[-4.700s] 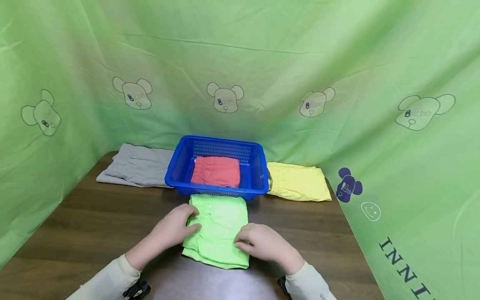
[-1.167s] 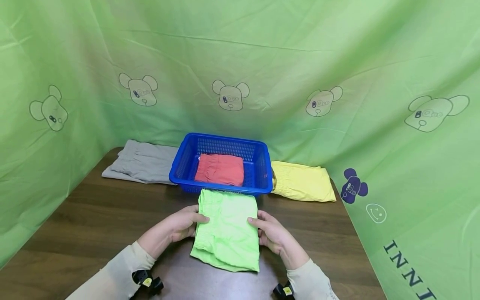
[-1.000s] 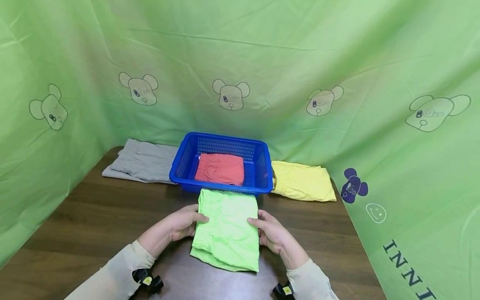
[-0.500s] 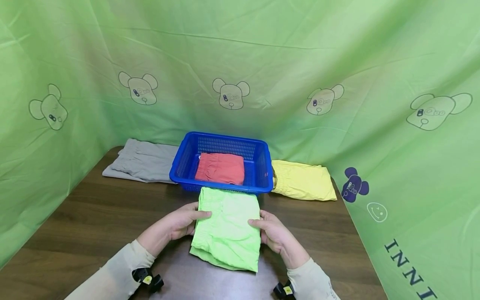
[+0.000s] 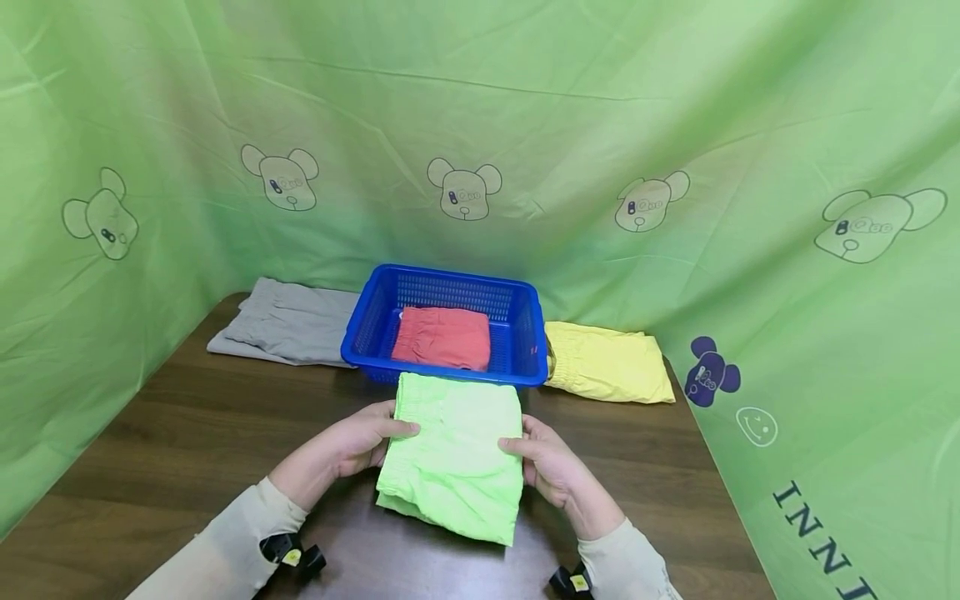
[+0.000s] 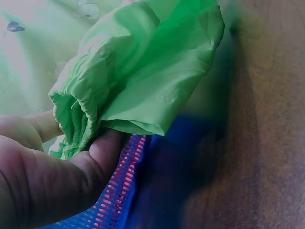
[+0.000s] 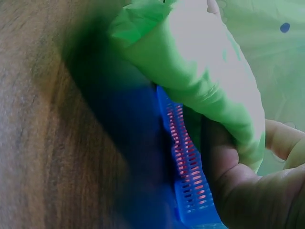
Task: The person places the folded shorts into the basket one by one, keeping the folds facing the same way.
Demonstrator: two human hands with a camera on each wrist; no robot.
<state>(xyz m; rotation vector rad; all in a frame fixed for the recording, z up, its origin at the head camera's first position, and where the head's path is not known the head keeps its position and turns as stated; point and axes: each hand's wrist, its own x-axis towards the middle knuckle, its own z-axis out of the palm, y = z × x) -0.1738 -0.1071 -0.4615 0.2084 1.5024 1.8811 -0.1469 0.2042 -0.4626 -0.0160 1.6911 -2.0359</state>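
Folded lime-green shorts (image 5: 457, 458) with a gathered elastic waistband are held up in front of the blue basket. My left hand (image 5: 367, 437) grips their left side, at the waistband, with the thumb on top and the fingers underneath. On the opposite side my right hand (image 5: 551, 462) pinches the edge the same way. The left wrist view shows the folded waistband (image 6: 76, 114) between thumb and fingers. In the right wrist view the rounded fold of the green shorts (image 7: 200, 62) sits in the grasp. The shorts' far edge overlaps the basket's near rim in the head view.
The blue perforated basket (image 5: 444, 374) stands at the back of the wooden table (image 5: 225, 442), with folded red shorts (image 5: 442, 337) inside. Folded grey clothing (image 5: 292, 325) lies left of it, folded yellow clothing (image 5: 611, 362) right. A green printed curtain (image 5: 480, 83) encloses the back and sides.
Earlier the green shorts lay on the table with both hands resting at their sides. Since then the hands have taken hold of both edges and raised the shorts slightly, close to the basket.
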